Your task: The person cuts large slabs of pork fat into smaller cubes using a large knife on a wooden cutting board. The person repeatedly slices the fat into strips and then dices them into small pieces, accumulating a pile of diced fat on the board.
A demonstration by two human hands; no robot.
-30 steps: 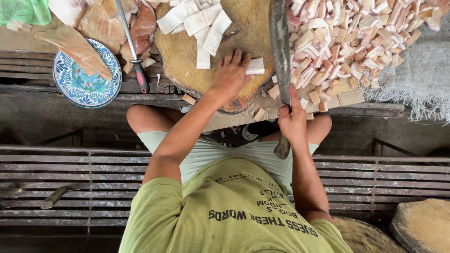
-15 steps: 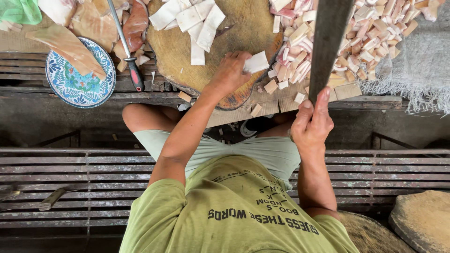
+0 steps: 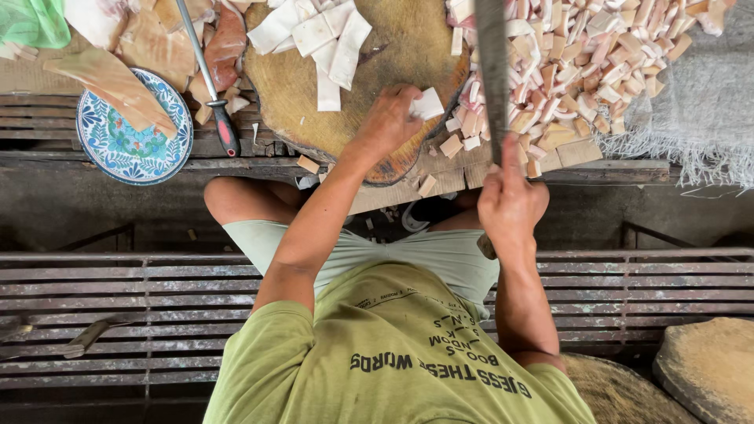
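Here the view looks straight down on a person in a green printed shirt [image 3: 393, 353] seated at a low wooden surface [image 3: 440, 177]. The left hand [image 3: 389, 122] rests on the near edge of a round wooden chopping block [image 3: 393, 63], its grip pinching a pale square piece of cut fat [image 3: 428, 104] between thumb and fingertips. The right hand [image 3: 510, 206] has its grip wrapped tight round the handle of a cleaver [image 3: 493, 71], whose long dark blade stands edge-on above the surface, just to the side of the block. More pale slabs [image 3: 318, 39] lie on the far part of the block, well apart from the pinched piece. Beyond the blade a heap of small pink and cream cubes [image 3: 581, 71] spreads across the surface, with a few strays near the block's rim. To the other side sits a blue patterned plate [image 3: 118, 149] carrying a tan wedge [image 3: 110, 86], and beside it a sharpening steel [image 3: 208, 78] with a red and black handle lies slanted.
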